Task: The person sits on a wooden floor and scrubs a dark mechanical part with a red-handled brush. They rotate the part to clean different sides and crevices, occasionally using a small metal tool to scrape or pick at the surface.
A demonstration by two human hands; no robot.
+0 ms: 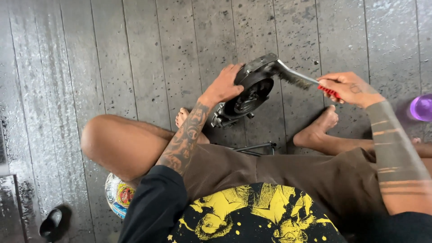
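My left hand (223,85) grips the upper left rim of a round dark metal machine part (249,92), a disc-shaped housing held tilted on edge above the wooden floor. My right hand (347,88) is closed on the red handle of a wire brush (300,79). The brush's bristles rest against the top right edge of the metal part. My bare feet sit on the floor below the part, one on each side.
Grey wet wooden floor planks (148,54) fill the view. A purple round container (421,107) stands at the right edge. A thin black metal frame (256,148) lies between my legs. A colourful round object (118,194) sits under my left knee, a black item (50,222) at bottom left.
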